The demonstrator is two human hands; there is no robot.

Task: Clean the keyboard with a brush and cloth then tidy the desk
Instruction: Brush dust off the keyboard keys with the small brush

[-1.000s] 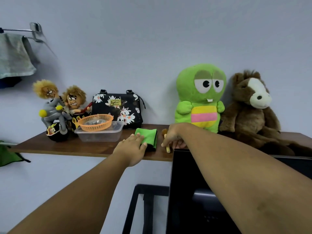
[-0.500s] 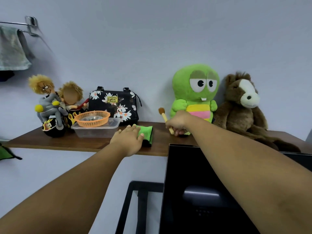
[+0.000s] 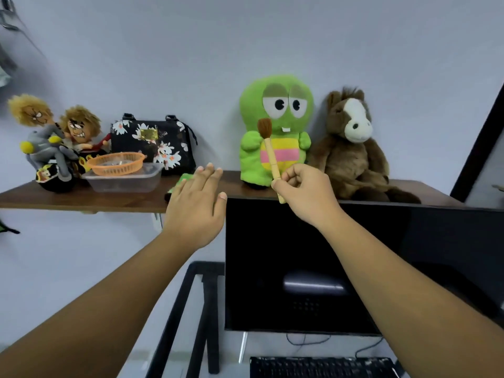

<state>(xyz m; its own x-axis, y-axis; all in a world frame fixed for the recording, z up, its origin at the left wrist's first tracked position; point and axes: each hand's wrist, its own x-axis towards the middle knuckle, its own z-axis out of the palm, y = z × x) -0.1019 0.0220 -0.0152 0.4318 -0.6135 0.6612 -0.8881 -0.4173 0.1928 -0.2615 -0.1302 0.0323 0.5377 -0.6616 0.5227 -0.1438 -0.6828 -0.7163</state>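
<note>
Holding the brush [image 3: 270, 151] upright mid-frame, your right hand [image 3: 302, 192] pinches its handle; your left hand [image 3: 195, 203], spread open and empty, hovers over the green cloth [image 3: 181, 181] on the shelf [image 3: 81, 200], nearer it.

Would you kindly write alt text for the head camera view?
The right hand holds a wooden brush upright while the open left hand reaches over a green cloth on a wooden shelf of plush toys, above a dark monitor.
</note>
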